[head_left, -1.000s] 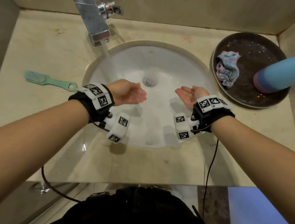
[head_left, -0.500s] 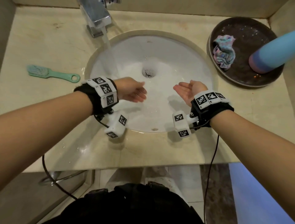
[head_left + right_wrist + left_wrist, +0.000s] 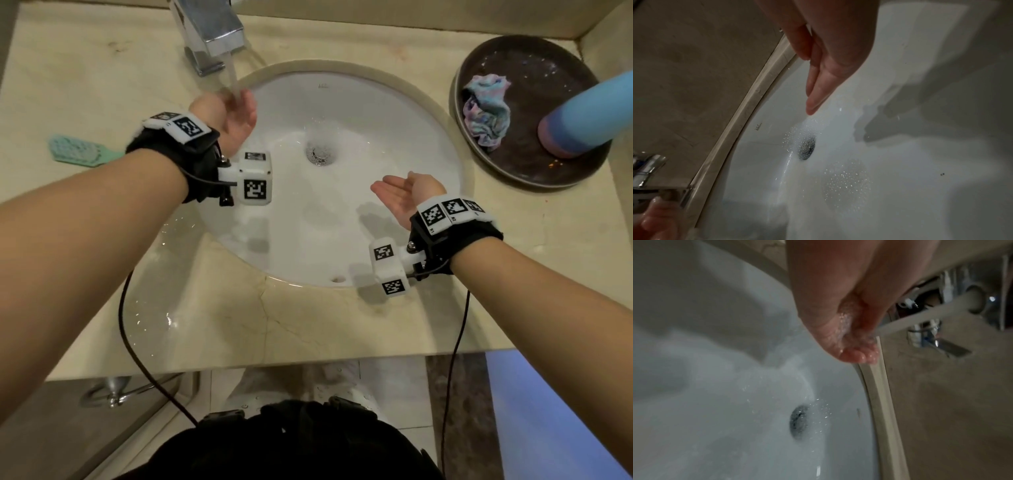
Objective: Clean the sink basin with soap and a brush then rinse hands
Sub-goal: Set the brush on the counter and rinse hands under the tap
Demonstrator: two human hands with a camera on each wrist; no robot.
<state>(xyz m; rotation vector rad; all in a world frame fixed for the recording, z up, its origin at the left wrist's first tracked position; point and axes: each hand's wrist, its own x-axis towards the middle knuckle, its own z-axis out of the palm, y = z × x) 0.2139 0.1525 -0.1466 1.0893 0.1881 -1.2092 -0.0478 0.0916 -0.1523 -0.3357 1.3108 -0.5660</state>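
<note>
The white sink basin is set into the beige worktop, its round rim ringed by a narrow stone lip. The drain sits toward the back of the bowl, with foam and droplets around it. At the back left edge the chrome tap runs a stream of water onto the left hand, held palm up under the spout with its fingers together and slightly cupped, gripping nothing; water beads on the palm. The right hand hangs over the right side of the bowl, well apart from the stream, palm up, fingers straight and relaxed, empty. Between the two hands the middle and front of the bowl lie open.

The green brush lies flat on the worktop to the left of the basin, partly hidden behind the left wrist. To the right, just beyond the rim, a dark round tray holds a crumpled pastel cloth and a blue bottle with a pinkish base, close to the right-hand wall corner. The front strip of worktop is wet at the left.
</note>
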